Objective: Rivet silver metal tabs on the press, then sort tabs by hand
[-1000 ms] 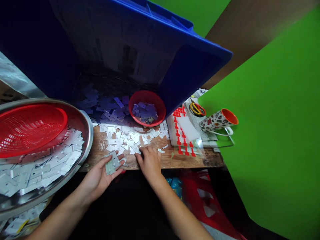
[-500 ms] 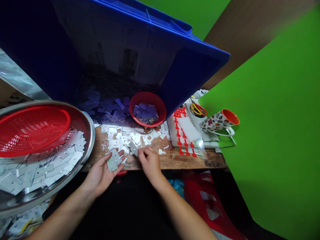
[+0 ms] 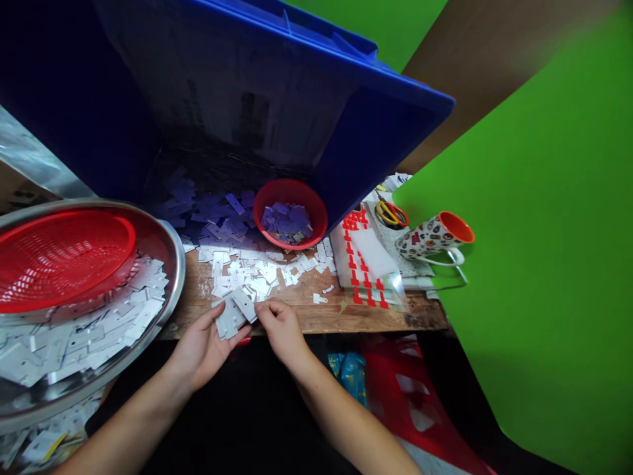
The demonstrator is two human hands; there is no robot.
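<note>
My left hand lies palm up at the near edge of the wooden table, holding a small stack of thin metal plates. My right hand pinches one flat metal plate and lays it against that stack. A loose pile of metal plates is spread on the wood just beyond both hands. Behind it stands a small red bowl with several plates inside.
A large steel basin at left holds many plates and a red plastic basket. A tilted blue crate overhangs the back. At right lie a sheet of red stickers, scissors, a patterned mug and a green board.
My right hand picked a plate from the pile and carried it left to the stack in my left hand, which tilted up slightly to meet it.
</note>
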